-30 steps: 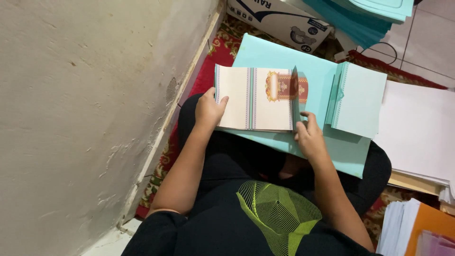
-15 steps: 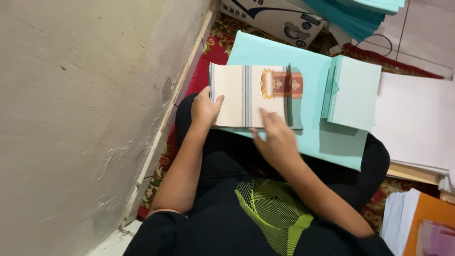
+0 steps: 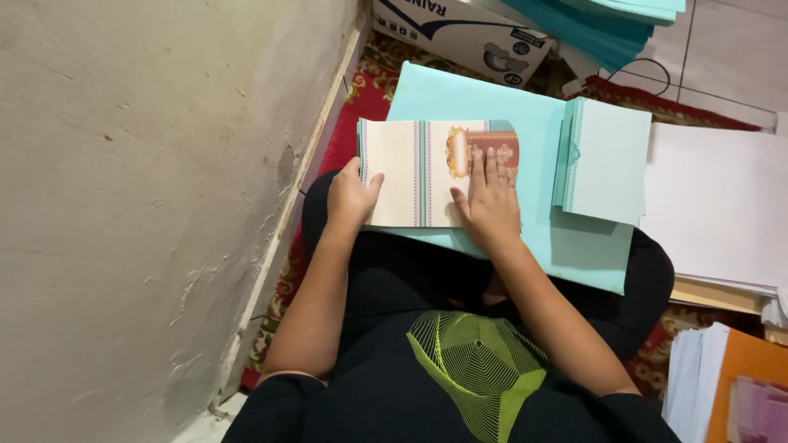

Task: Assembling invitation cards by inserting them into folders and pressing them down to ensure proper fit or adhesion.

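Head view — booklet (image 3: 410, 172) lies long-axis sideways, right hand (image 3: 488, 205) flat, left hand (image 3: 351, 197) gripping edge.

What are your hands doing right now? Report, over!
Left hand grips the cream printed sheet at its left edge. Right hand flat on it, fingers spread. Sheet lies on a turquoise sheet. Nothing on top of it.
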